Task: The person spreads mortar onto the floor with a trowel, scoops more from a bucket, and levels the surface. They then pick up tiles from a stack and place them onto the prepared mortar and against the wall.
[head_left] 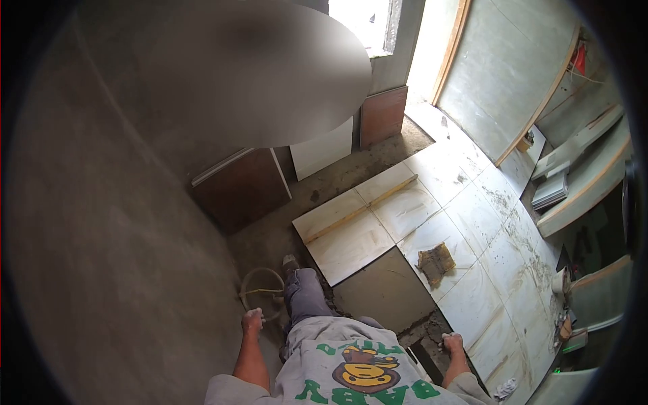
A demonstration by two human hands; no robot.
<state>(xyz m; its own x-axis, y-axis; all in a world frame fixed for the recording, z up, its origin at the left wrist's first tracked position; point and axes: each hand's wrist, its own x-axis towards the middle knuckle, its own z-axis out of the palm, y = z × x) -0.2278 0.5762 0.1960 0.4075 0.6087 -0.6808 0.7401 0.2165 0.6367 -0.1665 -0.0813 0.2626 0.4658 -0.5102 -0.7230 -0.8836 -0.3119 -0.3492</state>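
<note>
My left hand [252, 320], dusted white, is curled beside a round pale rim [243, 291], perhaps a bucket's, with a thin yellow strip across it. I cannot make out whether the fingers hold anything. My right hand [453, 342] is also curled, near the edge of the laid floor tiles [476, 307]. What lies inside its fingers, if anything, is hidden. A narrow dark strip [425, 364] shows between that hand and my shirt. Ahead of me lies a square of smooth grey mortar [383, 287], bordered by white marbled tiles.
A long wooden strip [361, 209] lies across the far tiles. A brown, dirty sponge-like pad [436, 263] rests on the tiles. Brown-backed tiles [243, 189] and a white panel [324, 150] lean along the wall. Stacked tiles [551, 187] and clutter line the right side.
</note>
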